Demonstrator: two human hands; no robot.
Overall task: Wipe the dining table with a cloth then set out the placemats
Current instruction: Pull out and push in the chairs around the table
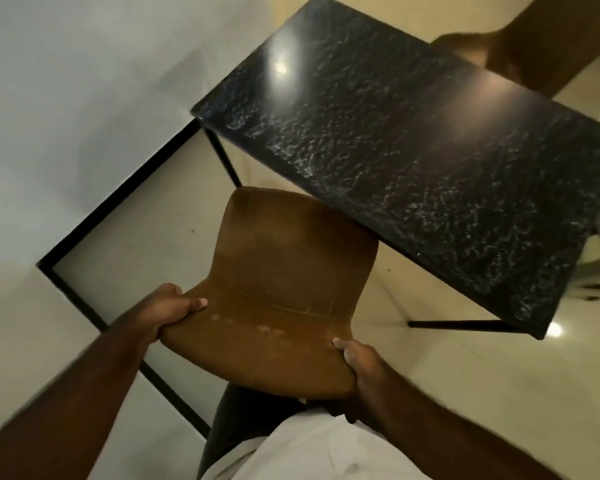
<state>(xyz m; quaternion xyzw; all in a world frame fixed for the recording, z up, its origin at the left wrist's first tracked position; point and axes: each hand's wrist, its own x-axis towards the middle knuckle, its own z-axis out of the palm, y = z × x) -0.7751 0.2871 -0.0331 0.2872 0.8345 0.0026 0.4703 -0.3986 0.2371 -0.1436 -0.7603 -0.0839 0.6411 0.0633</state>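
gripping the backrest of a brown chair [284,271], both hands are wrapped firmly round its top edge. the left hand [174,310] curls over the left corner with its fingers lying on the front face, and the right hand [357,365] clamps the right corner. the seat is partly tucked under the near long edge of the dining table [413,150], whose dark speckled top is glossy. no cloth or placemat is in view. the step looks like shifting the chair to free this side for wiping, though the frame is smeared and tilted, so i cannot tell whether it is going in or out. to do it well, lift a little rather than drag and keep both grips level so the shell does not twist. watch the seat front against the table's edge and the thin black leg [222,157] beside it. a second brown chair [541,46] at the far side will likely need the same.
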